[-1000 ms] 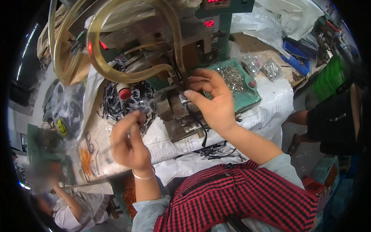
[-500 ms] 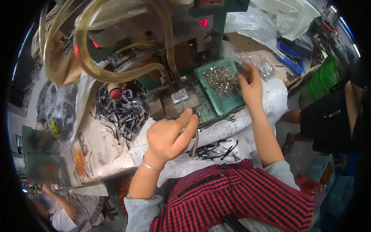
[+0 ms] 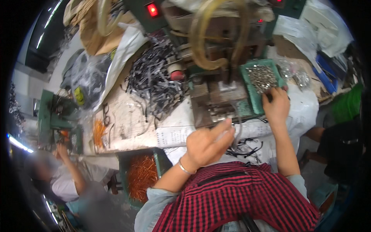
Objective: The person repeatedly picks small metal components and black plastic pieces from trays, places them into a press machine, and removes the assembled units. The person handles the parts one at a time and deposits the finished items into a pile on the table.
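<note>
My left hand point(image 3: 210, 142) is closed in front of the machine's worktable, thumb and forefinger together on a thin, curved grey strip point(image 3: 240, 129), shaped like a glasses temple. Its fingertips are blurred. My right hand point(image 3: 277, 107) reaches over the near right side of a green tray point(image 3: 256, 105), fingers bent down at a heap of small shiny metal parts point(image 3: 262, 77). Whatever its fingertips pinch is hidden. Behind my left hand, a small bright metal block point(image 3: 227, 86) sits on the machine bed point(image 3: 205, 110), below the press head.
A pile of dark thin strips point(image 3: 154, 73) lies left of the machine, beside a red button point(image 3: 177, 75). A yellowish hose point(image 3: 197, 38) loops overhead. Dark strips point(image 3: 249, 149) lie near my apron. A bin of orange-brown pieces point(image 3: 142, 176) stands below. Another person point(image 3: 71, 176) sits at left.
The view has shifted left, so the bench appears farther right. My right hand has come from beyond the tray's right side down to its near right part. My left hand is slightly farther from the metal block.
</note>
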A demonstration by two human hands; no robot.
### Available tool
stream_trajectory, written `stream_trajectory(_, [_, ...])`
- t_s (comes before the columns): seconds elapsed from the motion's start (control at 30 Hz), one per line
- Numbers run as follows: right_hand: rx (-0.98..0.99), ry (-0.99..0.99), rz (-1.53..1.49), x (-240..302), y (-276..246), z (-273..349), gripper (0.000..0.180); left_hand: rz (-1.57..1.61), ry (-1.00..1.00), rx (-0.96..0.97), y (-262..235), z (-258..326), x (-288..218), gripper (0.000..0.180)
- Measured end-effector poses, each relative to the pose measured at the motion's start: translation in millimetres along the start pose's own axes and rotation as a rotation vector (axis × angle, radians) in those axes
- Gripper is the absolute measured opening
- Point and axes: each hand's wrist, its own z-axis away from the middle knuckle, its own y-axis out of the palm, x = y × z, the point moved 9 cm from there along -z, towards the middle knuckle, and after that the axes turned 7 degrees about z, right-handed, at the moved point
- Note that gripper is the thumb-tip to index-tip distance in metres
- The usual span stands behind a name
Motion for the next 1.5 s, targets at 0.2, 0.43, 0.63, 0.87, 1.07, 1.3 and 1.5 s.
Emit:
stream_trajectory(0.2, [0.074, 0.371, -0.477, -27, 0, 4, 0.015, -0.469, -0.257, -0.427, -129, -3, 20, 0.018])
stream_trajectory(0.43, [0.1, 0.235, -0.521, -6, 7, -13, 0.015, -0.848, -0.429, 0.218, -75, 35, 212, 0.012])
stream_trajectory(0.63, [-0.148, 0.15, -0.303, -49, -41, 32, 0.013, -0.558, -0.347, -0.117, -82, 70, 217, 0.015])
stream_trajectory(0.87, [-0.049, 0.092, -0.64, 4, -70, 13, 0.015, 0.565, -0.764, -0.438, -98, 28, 195, 0.02])
stream_trajectory(1.07, [-0.02, -0.106, -0.924, 103, -48, -48, 0.015, 0.632, -1.061, -0.427, -46, 74, 226, 0.027])
stream_trajectory(1.3, [0.102, 0.117, -1.279, 113, -21, -29, 0.039, 0.544, -1.049, -0.678, -65, 74, 187, 0.035])
stream_trajectory(1.5, [0.196, 0.147, -1.375, 132, -47, -25, 0.049, 0.495, -0.395, -0.597, -98, -34, 69, 0.01])
